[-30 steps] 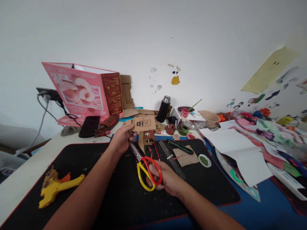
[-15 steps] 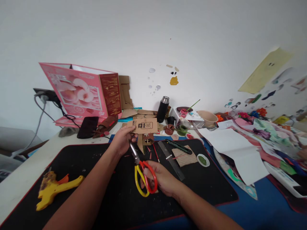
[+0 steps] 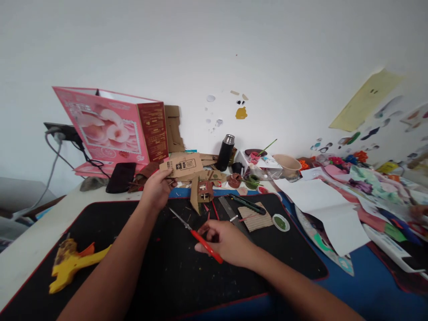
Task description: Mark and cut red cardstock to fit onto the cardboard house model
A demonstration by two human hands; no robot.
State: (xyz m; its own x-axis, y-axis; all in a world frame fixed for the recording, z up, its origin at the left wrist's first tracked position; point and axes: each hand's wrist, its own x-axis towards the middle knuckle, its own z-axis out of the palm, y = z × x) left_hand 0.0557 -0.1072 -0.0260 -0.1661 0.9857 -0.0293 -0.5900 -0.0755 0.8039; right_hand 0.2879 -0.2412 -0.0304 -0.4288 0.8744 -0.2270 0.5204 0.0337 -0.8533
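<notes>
My left hand pinches a printed piece of brown cardboard by its near left corner, over the back of the mat. In my right hand are the scissors with red handle, seen edge-on above the black mat, blades pointing up and left. Their blades are apart from the cardboard. Between the hands and further back stands a small cardboard house model with a brown wall and windows. Beside it are a red stick and small scraps.
A yellow glue gun lies at left on the black mat. To the right are a ruler, a utility knife, corrugated cardboard and a green paint lid. Behind stand a black flask and a pink box.
My left hand has moved left with the cardboard, away from the scissors, uncovering more of the house model. The scissors have turned edge-on and rest lower in my right hand.
</notes>
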